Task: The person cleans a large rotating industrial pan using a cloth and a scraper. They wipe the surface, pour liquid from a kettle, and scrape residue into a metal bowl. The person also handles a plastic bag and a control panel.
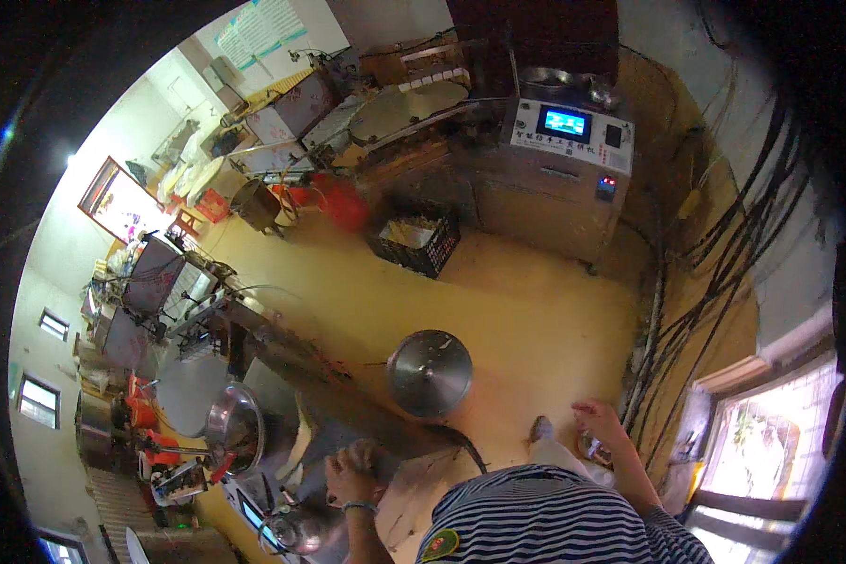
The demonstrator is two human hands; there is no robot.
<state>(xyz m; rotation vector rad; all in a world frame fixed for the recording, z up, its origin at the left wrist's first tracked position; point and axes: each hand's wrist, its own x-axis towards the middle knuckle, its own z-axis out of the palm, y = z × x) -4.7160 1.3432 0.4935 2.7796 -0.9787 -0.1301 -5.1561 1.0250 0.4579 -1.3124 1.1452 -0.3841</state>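
Note:
My left hand [352, 476] is over the edge of a dark work surface, its fingers bent; whether anything lies under them I cannot tell. Close by it on the left stand a shiny metal kettle [297, 532] and a pale strip [299, 440] that looks like dough or cloth. Farther left is a round steel bowl [234, 428]. My right hand [596, 416] hangs at my right side above the floor, fingers loosely apart, with nothing seen in it. Below it is a small round object [596, 450], partly hidden by the arm.
A round metal lid or pan [430, 374] stands ahead of me over the yellow floor. Beyond are a black plastic crate [419, 250] and a steel machine [550, 190] with a lit screen. Thick cables [719, 282] run along the right wall. Round-plated machines [409, 109] line the far side.

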